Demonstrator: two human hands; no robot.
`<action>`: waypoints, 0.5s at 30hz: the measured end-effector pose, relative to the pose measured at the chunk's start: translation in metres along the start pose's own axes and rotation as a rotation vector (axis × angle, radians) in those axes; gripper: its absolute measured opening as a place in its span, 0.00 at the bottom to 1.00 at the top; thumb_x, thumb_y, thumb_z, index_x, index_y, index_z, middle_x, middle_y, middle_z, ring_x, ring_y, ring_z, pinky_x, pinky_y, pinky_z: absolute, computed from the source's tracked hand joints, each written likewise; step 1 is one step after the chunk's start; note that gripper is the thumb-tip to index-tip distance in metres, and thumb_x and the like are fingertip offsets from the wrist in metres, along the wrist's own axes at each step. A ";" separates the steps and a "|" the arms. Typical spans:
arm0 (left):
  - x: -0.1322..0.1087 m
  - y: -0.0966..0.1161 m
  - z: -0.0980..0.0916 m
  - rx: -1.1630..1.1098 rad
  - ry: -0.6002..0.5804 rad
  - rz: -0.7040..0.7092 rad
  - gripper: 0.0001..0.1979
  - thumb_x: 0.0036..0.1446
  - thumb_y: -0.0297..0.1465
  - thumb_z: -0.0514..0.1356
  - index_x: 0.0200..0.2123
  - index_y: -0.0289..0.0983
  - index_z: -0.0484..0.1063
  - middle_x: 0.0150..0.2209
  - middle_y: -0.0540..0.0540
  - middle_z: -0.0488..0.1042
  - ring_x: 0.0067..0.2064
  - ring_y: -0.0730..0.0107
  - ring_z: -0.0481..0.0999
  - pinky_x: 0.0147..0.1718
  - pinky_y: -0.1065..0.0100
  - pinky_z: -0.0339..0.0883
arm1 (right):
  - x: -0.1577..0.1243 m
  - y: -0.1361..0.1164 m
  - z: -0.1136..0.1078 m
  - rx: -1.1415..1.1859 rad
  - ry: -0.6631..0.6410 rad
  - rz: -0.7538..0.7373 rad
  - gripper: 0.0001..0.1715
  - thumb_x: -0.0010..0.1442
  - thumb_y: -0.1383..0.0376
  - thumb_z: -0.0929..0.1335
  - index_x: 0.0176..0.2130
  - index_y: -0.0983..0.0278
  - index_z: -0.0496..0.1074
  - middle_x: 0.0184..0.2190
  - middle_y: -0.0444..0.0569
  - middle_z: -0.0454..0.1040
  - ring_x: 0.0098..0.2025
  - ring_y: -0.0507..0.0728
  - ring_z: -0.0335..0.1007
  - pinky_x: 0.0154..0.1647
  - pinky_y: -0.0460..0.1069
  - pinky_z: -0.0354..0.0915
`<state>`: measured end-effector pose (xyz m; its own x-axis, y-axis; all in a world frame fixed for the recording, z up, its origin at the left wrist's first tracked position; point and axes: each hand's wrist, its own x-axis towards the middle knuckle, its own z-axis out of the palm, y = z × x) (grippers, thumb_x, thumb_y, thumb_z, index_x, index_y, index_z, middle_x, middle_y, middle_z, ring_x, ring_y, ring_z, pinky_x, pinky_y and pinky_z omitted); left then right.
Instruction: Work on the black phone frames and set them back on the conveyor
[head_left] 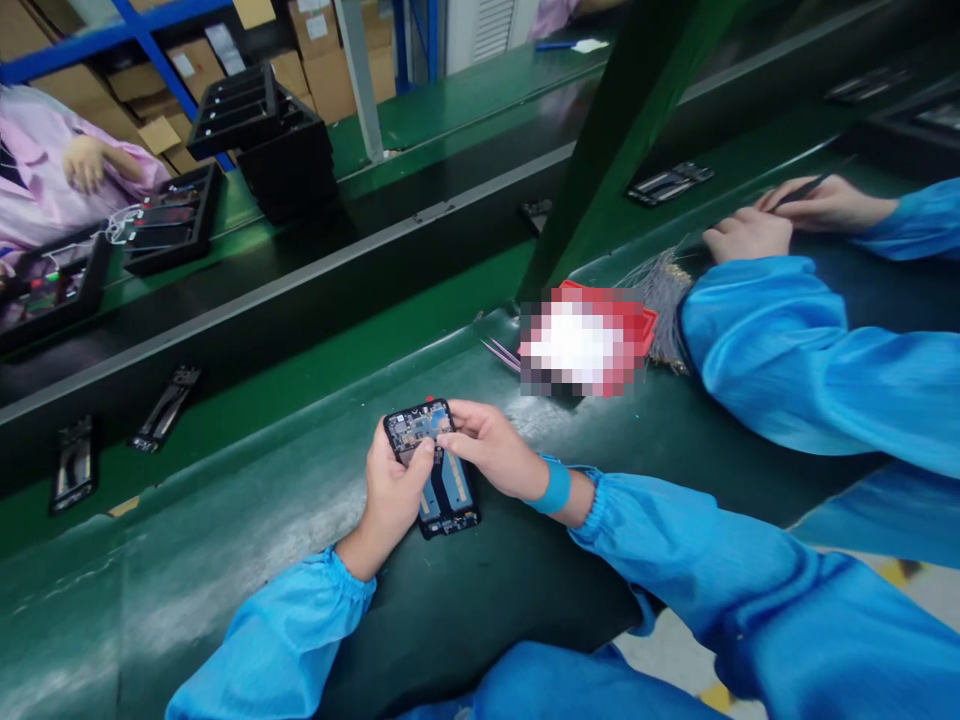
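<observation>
An open phone frame (437,468) with bare circuitry lies in my two hands just above the green bench (225,560). My left hand (395,490) wraps around its left edge, thumb pressed on the upper board. My right hand (489,447) is pinched together over the top of the frame, fingertips on the board beside the left thumb. Both of my arms are in blue sleeves, and a blue band sits on the right wrist.
A co-worker in blue sleeves (810,340) works to my right, hands (780,220) near a red tray (600,335) and purple tweezers (501,355). Phone frames (163,408) ride the dark conveyor. Black trays (176,220) and another person (52,170) are across it.
</observation>
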<state>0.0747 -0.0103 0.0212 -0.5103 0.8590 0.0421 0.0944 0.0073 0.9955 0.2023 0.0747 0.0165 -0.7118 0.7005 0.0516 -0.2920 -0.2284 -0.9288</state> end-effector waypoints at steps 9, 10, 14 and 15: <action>0.009 -0.008 -0.002 -0.102 0.046 -0.097 0.15 0.54 0.36 0.68 0.43 0.39 0.72 0.39 0.49 0.80 0.38 0.68 0.78 0.41 0.67 0.72 | 0.008 0.006 -0.003 -0.027 -0.023 0.030 0.15 0.60 0.57 0.74 0.43 0.62 0.74 0.39 0.46 0.79 0.43 0.58 0.76 0.51 0.53 0.71; 0.014 -0.010 -0.005 -0.153 0.060 -0.122 0.16 0.54 0.37 0.68 0.45 0.39 0.72 0.41 0.48 0.80 0.40 0.68 0.79 0.43 0.67 0.73 | 0.008 0.008 -0.005 -0.089 -0.036 0.025 0.18 0.62 0.55 0.73 0.47 0.63 0.74 0.41 0.48 0.79 0.44 0.59 0.76 0.51 0.54 0.72; 0.029 -0.017 -0.015 -0.273 0.106 -0.145 0.21 0.50 0.36 0.71 0.47 0.40 0.71 0.43 0.48 0.80 0.42 0.68 0.79 0.45 0.67 0.73 | 0.005 0.016 -0.015 -0.397 -0.119 0.035 0.28 0.69 0.52 0.69 0.60 0.64 0.67 0.34 0.44 0.74 0.35 0.55 0.72 0.37 0.50 0.70; 0.031 -0.018 -0.017 -0.269 0.106 -0.145 0.22 0.49 0.35 0.72 0.47 0.40 0.71 0.43 0.49 0.80 0.41 0.69 0.79 0.45 0.67 0.73 | 0.004 0.018 -0.016 -0.450 -0.142 0.038 0.29 0.69 0.52 0.68 0.62 0.65 0.65 0.32 0.42 0.73 0.32 0.54 0.70 0.34 0.49 0.68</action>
<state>0.0432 0.0075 0.0057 -0.5893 0.8008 -0.1073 -0.2080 -0.0220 0.9779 0.2044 0.0843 -0.0063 -0.8063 0.5905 0.0347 0.0197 0.0854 -0.9962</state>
